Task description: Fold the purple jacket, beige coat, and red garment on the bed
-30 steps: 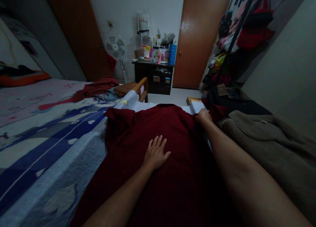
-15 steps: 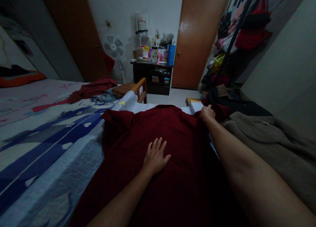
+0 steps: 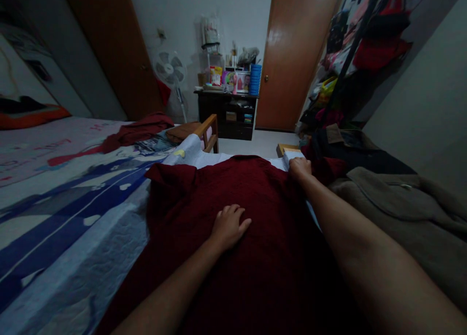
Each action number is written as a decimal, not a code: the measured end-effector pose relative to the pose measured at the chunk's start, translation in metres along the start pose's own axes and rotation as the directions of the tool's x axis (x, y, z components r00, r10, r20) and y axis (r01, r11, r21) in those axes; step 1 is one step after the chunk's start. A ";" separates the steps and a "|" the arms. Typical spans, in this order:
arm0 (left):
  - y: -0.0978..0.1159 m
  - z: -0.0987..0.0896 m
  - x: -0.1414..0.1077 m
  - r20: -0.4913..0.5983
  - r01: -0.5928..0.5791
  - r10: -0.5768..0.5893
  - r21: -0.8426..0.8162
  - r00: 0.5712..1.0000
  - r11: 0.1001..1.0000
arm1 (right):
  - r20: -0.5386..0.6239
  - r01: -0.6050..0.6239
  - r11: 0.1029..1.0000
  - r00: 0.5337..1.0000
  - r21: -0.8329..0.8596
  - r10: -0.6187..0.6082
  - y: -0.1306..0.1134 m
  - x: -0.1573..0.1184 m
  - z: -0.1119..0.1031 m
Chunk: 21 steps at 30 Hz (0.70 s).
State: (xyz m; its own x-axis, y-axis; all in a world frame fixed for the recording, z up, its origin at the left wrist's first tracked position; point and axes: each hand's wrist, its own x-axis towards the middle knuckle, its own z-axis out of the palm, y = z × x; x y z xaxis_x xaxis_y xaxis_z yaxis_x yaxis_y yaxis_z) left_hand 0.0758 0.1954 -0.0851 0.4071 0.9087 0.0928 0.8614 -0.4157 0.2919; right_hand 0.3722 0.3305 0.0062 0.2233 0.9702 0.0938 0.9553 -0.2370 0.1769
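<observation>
A dark red shirt (image 3: 255,199) lies spread flat on the bed's corner in front of me. My left hand (image 3: 229,225) rests on its middle, palm down, with the fingers curled in a little. My right hand (image 3: 299,167) reaches to the shirt's far right shoulder and its fingers close on the cloth there, next to a white fold of bedding (image 3: 292,156). The shirt's left sleeve (image 3: 170,177) sticks out over the blue and white bedspread (image 3: 73,213).
A brown coat (image 3: 401,213) and dark clothes (image 3: 350,152) are heaped on the right. Another red garment (image 3: 140,128) lies further up the bed. Beyond stand a wooden bed frame (image 3: 208,131), a dark cabinet (image 3: 228,111), a fan (image 3: 168,70) and a brown door (image 3: 292,58).
My left hand's fingers have curled from flat and spread to slightly bent. My right hand shifted a little at the shirt's shoulder. The shirt's left sleeve edge lies slightly further left.
</observation>
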 end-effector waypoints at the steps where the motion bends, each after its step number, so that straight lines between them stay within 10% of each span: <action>1: -0.005 -0.004 0.008 -0.038 0.002 -0.003 -0.004 0.999 1.000 | 0.006 -0.010 1.000 1.000 0.002 0.010 -0.002 0.002 0.005; 6: -0.040 -0.012 0.051 -0.163 0.054 -0.043 0.069 0.986 0.996 | 0.061 -0.124 0.991 0.990 -0.044 0.127 -0.001 0.008 0.020; 13: -0.065 -0.009 0.077 0.151 0.086 -0.104 0.119 0.983 0.989 | 0.108 -0.062 0.995 0.992 -0.078 0.071 0.011 0.022 -0.008; 21: -0.058 -0.010 0.075 0.250 0.114 -0.148 0.145 0.957 0.983 | 0.013 -0.158 0.973 0.987 -0.170 0.163 0.027 0.022 0.000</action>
State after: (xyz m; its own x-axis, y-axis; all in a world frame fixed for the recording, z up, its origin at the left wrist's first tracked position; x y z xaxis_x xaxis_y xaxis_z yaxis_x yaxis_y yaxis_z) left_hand 0.0531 0.2876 -0.0851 0.3379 0.9212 -0.1927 0.9372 -0.3104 0.1594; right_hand 0.4024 0.3451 0.0124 0.3784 0.9192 0.1090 0.8606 -0.3928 0.3242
